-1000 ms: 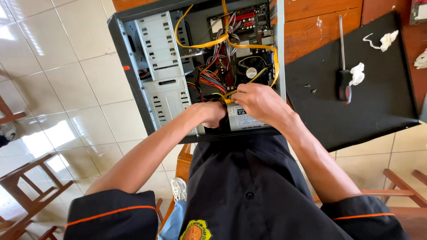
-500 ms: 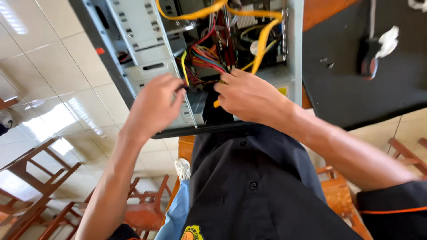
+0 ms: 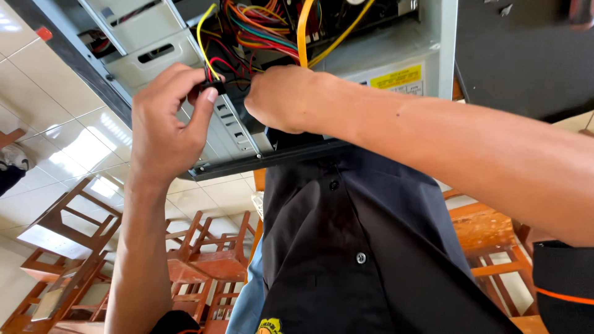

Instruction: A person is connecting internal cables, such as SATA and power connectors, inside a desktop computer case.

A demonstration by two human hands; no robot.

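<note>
Hands work inside an open computer case (image 3: 247, 139) that lies at the 12 o'clock side of the view. The left hand (image 3: 164, 127) pinches a small black plug (image 3: 215, 85) between thumb and forefinger; yellow, red and black wires (image 3: 213, 49) run up from this plug toward 12 o'clock. The right hand (image 3: 291, 99) sits just beside it, at 3 o'clock from the plug, with fingers curled in; it seems to grip the same wires, but the fingertips are hidden, so I cannot tell what it holds. A flat orange cable (image 3: 302, 34) rises from behind the right hand. At 2 o'clock a yellow sticker (image 3: 396, 77) is on the grey box in the case. Wooden chairs (image 3: 204, 260) stand on the tiled floor (image 3: 55, 105) at 7 o'clock.
</note>
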